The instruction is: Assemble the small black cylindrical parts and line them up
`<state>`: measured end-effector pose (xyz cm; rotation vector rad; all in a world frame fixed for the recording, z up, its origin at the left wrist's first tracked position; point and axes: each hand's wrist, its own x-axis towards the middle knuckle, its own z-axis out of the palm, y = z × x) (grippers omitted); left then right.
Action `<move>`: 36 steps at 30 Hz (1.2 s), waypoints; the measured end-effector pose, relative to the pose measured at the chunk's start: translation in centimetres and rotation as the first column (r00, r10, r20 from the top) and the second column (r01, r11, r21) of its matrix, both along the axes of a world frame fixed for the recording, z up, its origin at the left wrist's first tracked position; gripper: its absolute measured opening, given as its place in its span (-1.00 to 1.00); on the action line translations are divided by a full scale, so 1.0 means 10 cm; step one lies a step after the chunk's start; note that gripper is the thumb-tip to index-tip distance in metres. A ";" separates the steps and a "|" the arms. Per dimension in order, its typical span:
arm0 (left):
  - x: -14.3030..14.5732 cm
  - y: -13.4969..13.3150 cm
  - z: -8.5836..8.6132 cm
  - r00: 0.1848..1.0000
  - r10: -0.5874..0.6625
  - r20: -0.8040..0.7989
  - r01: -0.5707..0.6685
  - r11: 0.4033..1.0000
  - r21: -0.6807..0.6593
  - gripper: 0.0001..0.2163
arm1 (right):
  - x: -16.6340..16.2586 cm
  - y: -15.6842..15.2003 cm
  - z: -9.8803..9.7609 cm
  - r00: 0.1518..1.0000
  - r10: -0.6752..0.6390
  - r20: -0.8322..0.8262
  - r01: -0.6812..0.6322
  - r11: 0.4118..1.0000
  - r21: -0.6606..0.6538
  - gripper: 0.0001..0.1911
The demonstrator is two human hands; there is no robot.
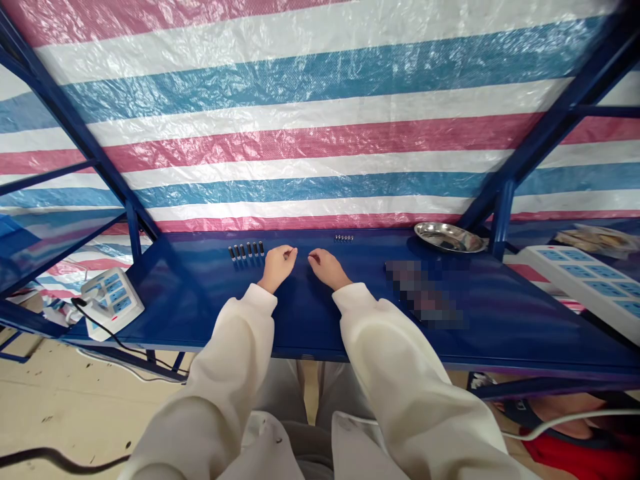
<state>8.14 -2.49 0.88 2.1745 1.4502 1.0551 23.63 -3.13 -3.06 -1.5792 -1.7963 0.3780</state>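
Head view shows left hand beside dark cylinders, right hand near metal pieces; I cannot tell either grip's state.

A sheet striped in red, white and blue hangs behind the blue table, its creased, glossy surface broken by bright glints. Dark blue posts slope up on either side, joined to thinner crossbars, and more striped sheeting shows beyond them. The floor is pale beige, scattered with dark marks. Light gleams softly on the tabletop.
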 end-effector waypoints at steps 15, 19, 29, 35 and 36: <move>-0.05 0.03 -0.34 0.970 -0.003 0.244 0.048 0.983 -0.180 -0.74 | 0.13 -0.14 0.07 0.914 -0.376 0.155 0.364 0.926 0.100 -0.71; -0.04 0.02 -0.32 0.968 0.016 0.251 0.028 0.985 -0.169 -0.74 | 0.31 -0.23 0.14 0.758 -0.640 0.125 0.611 0.764 0.207 -0.45; -0.04 -0.01 -0.29 0.964 0.024 0.264 0.016 0.989 -0.147 -0.74 | 0.67 -0.25 0.02 0.675 -0.734 0.078 0.735 0.678 0.012 -0.36; -0.04 -0.01 -0.29 0.967 0.020 0.256 0.019 0.989 -0.147 -0.73 | 0.47 -0.19 0.02 0.873 -0.477 0.104 0.470 0.878 0.086 -0.43; -0.04 -0.01 -0.29 0.968 0.020 0.249 0.017 0.990 -0.144 -0.73 | 0.42 -0.18 0.00 0.919 -0.380 0.109 0.372 0.924 0.083 -0.47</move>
